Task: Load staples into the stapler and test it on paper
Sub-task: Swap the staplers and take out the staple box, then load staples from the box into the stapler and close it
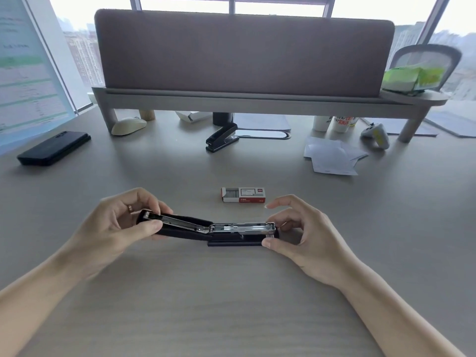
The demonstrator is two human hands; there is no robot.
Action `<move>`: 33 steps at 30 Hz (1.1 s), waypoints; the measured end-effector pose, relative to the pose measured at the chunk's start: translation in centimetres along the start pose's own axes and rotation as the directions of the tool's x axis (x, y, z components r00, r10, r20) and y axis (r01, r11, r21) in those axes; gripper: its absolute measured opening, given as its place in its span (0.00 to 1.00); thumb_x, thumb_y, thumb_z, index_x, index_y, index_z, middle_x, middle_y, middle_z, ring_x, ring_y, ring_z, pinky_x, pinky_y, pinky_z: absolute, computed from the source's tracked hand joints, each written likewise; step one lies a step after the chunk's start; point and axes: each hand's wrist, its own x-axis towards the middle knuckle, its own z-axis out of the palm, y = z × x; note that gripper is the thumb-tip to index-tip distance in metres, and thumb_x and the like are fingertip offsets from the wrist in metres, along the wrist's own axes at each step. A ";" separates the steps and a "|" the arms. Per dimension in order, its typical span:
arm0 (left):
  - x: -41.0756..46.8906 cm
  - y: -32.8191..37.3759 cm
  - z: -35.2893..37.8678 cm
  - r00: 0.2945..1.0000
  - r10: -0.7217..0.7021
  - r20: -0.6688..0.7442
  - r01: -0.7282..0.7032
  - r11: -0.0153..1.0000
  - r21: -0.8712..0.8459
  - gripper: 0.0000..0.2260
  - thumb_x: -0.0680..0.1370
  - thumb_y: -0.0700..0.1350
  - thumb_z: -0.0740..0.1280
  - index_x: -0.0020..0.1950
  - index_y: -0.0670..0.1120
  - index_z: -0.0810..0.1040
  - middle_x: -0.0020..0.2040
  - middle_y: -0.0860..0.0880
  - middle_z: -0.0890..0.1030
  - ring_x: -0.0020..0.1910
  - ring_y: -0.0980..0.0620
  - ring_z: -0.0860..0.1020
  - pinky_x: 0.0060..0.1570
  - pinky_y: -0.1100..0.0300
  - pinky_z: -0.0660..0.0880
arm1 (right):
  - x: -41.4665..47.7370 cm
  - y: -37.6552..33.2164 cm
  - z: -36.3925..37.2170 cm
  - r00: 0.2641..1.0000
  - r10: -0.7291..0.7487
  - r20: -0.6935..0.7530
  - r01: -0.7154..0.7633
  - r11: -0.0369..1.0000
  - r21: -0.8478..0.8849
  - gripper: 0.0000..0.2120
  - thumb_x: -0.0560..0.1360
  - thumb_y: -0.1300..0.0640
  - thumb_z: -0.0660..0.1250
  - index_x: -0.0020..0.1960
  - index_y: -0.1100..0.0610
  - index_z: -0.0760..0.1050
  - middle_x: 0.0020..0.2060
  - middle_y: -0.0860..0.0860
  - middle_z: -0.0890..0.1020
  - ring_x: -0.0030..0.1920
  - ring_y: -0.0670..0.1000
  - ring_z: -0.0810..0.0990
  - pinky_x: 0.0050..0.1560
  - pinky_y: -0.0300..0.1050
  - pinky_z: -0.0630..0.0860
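Between the fingers of both hands, low over a grey wooden desk (231, 292), a black stapler (219, 229) lay opened out flat. The left hand (116, 222) grasped the swung-back cover (180, 222), pinching its far end between thumb and curled fingers. The right hand (306, 233) held the front end of the base, thumb on the near side and fingers curled behind, with the forefinger lifted free. Between the two grips the metal magazine (242, 227) faced upward and exposed; it looked empty, though that could not be told for certain.

Just beyond the right fingertips sat a small red and white box of staples (243, 195), its end open and a grey block of staples showing. Well beyond those fingers, to the right, lay loose sheets of paper (332, 157). A second stapler (222, 137) stood far ahead of both hands.

The step in hand appeared to be opening the stapler for loading. The next move likely called for the right hand to let go, take a strip from the box and lay it straight in the channel while the left kept the cover back.
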 end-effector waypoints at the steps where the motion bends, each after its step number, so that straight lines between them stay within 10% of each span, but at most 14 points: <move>1: 0.1 0.0 -0.1 1.000 0.003 0.000 -0.003 1.000 0.015 0.06 0.71 0.38 0.76 0.43 0.46 0.80 0.49 0.44 0.87 0.48 0.45 0.84 0.55 0.46 0.82 | 0.0 0.0 0.0 1.000 0.000 0.001 0.000 1.000 0.005 0.22 0.70 0.56 0.83 0.57 0.41 0.78 0.46 0.41 0.88 0.45 0.46 0.84 0.53 0.39 0.78; 9: 0.7 1.0 0.1 0.995 0.081 0.066 -0.090 0.986 0.137 0.11 0.67 0.54 0.74 0.43 0.49 0.82 0.49 0.48 0.87 0.49 0.50 0.85 0.50 0.65 0.79 | -0.1 0.1 0.0 1.000 0.023 0.003 -0.023 0.999 -0.036 0.20 0.70 0.50 0.82 0.57 0.39 0.78 0.48 0.39 0.88 0.48 0.45 0.83 0.55 0.39 0.79; 17: 5.9 7.0 4.5 0.959 0.272 0.083 -0.278 0.830 0.483 0.04 0.79 0.44 0.74 0.45 0.53 0.84 0.47 0.58 0.87 0.51 0.61 0.85 0.56 0.68 0.77 | 1.9 0.0 -0.4 0.988 0.049 -0.145 -0.030 0.991 0.131 0.09 0.81 0.42 0.66 0.54 0.45 0.83 0.52 0.43 0.88 0.56 0.44 0.85 0.60 0.56 0.83; 28: 14.5 5.2 9.2 0.967 -0.143 0.213 -0.107 0.530 0.841 0.04 0.76 0.48 0.75 0.42 0.52 0.84 0.40 0.56 0.81 0.46 0.52 0.80 0.45 0.62 0.72 | 8.6 1.3 2.0 0.975 0.114 -0.190 -0.100 0.991 0.084 0.03 0.79 0.53 0.73 0.52 0.47 0.84 0.49 0.40 0.88 0.46 0.43 0.87 0.45 0.31 0.75; 33: 14.8 4.9 9.7 0.955 -0.219 0.201 -0.066 0.504 0.861 0.08 0.75 0.52 0.76 0.44 0.48 0.87 0.43 0.51 0.86 0.43 0.52 0.81 0.40 0.62 0.73 | 8.6 2.0 2.0 0.985 0.093 -0.145 -0.088 0.995 0.041 0.06 0.76 0.53 0.76 0.53 0.46 0.84 0.49 0.40 0.87 0.49 0.45 0.85 0.51 0.36 0.78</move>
